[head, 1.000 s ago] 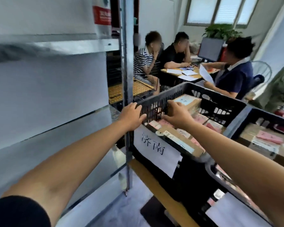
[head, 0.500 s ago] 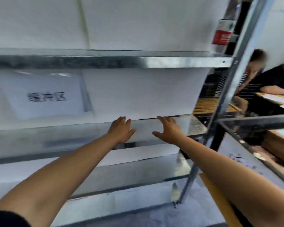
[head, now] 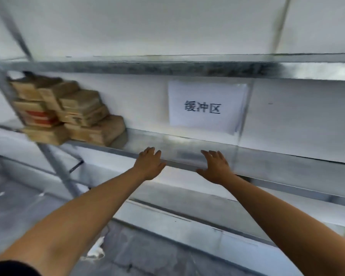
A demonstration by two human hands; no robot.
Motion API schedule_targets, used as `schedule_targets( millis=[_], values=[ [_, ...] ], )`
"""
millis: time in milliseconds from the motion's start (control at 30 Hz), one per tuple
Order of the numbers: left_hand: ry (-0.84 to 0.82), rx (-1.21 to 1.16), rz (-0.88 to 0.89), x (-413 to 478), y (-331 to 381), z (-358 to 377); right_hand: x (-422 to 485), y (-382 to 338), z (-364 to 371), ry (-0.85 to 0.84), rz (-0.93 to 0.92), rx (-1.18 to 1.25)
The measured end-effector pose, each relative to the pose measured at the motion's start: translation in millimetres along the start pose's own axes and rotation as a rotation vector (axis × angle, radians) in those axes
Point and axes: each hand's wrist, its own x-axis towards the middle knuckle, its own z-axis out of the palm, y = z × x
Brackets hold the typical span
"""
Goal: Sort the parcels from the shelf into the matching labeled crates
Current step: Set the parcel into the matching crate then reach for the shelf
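Note:
A pile of several brown cardboard parcels (head: 68,112) sits at the left end of the middle metal shelf (head: 187,144); one has red print. My left hand (head: 148,163) and my right hand (head: 214,166) are both stretched out over the front edge of that shelf, fingers straight, palms down, holding nothing. The parcels lie well to the left of my left hand. No crates are in view.
A white paper sign (head: 204,106) with black characters hangs on the white back wall above the shelf. A slanted metal post (head: 54,162) stands at the left. Another shelf (head: 167,66) runs above, lower shelves (head: 187,208) below, grey floor (head: 28,206) at left.
The view has swung left from the black crates to the shelf. Both hands left the crate and now reach toward the shelf edge, and the parcel pile has come into view.

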Motion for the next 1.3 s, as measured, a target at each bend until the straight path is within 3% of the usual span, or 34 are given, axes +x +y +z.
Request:
schedule_targets(
  millis=[267,600,1067,1300],
  values=[
    [-0.042,0.006,-0.280,-20.7,-120.0,12.5,59.3,-118.2,48.1,-0.102,-0.195,0.019],
    [-0.063,-0.025,-0.426,20.3,-204.8,17.8,171.6,-206.1,74.3,-0.141,-0.381,0.027],
    [0.080,-0.155,-0.544,119.3,-327.2,10.0,332.9,-314.7,81.3,-0.173,-0.474,0.219],
    [0.349,-0.169,-0.531,159.7,-402.3,-37.4,372.9,-379.1,66.1,-0.133,-0.433,0.395]
  ],
)
